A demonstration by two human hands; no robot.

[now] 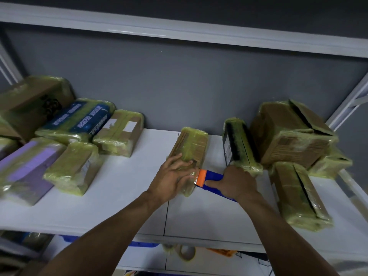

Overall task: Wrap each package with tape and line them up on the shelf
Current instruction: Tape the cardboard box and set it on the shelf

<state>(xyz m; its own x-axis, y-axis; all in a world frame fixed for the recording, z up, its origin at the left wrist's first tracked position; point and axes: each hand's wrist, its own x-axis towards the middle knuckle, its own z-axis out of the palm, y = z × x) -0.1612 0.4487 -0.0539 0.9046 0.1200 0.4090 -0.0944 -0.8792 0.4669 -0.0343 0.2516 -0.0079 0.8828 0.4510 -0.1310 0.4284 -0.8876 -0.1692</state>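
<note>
Currently on the white shelf (119,204), front to back:

1. Middle package (191,144): brown, wrapped in yellowish tape. It lies flat near the centre of the shelf, its long side running away from the person. The left hand (173,176) rests on its near end, fingers straight and spread, pressing down.

2. Tape dispenser (214,176): blue body, orange end. The orange end touches the near right corner of the middle package. The right hand (237,182) grips the blue body with its fingers curled round it, one digit stretched toward the orange end.

3. Left group, all taped and packed close together:
- large cardboard box (33,100) at the back
- blue package (77,118) with white lettering, just beside it
- brown box (119,132) with white labels, to the right of the blue one
- purple package (27,166) in front
- small brown package (73,166), touching the purple one

4. Right group, all taped:
- black-sided package (239,144), standing on edge and leaning on its neighbour
- big carton (292,134), tilted, its top flap partly open
- long package (300,196), lying flat near the front edge
- a further small parcel (330,164), half hidden behind the carton

5. Below the shelf: a tape roll (187,252), partly in view.
</note>
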